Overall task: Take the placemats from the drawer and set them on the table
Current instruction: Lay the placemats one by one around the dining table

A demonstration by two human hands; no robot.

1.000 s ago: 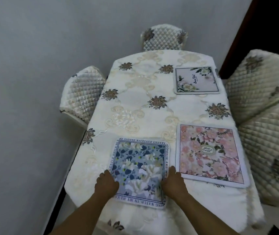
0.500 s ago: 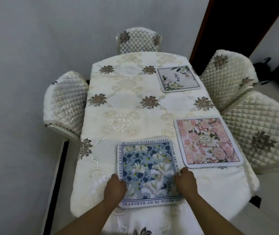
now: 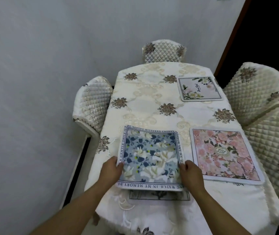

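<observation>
Head view
Table [image 3: 145, 107]: it is covered by a cream embroidered cloth with brown flower motifs, and its length runs away from the camera toward a grey wall.
Chairs: quilted cream chair backs are seen around the table, one at the far end [image 3: 164, 51], one on the left side [image 3: 93, 102], and two on the right side [image 3: 255, 89].
Blue placemat [image 3: 150, 158]: it is found on the near part of the table, left of centre, nearly square, with dark blue leaves, white blossoms and a lettered border. Its near edge appears slightly raised off the cloth, and a shadow and part of a dark-framed print are seen beneath that edge; whether this is another mat cannot be told. The near line of lettering is read upside down from the camera.
Pink placemat [image 3: 223, 155]: it is laid flat just to the right of the blue placemat, apart from it, with its near right corner close to the table's right edge.
Pale placemat [image 3: 199, 89]: it is laid flat at the far right of the table, well apart from the blue placemat.
Left hand [image 3: 111, 172]: the blue placemat's left edge is pinched near its near corner.
Right hand [image 3: 191, 173]: the blue placemat's right edge is gripped near its near corner, the fingers curled over the border.
Obstruction: nothing is set on the mats; only the hands cover the blue placemat's near corners.
</observation>
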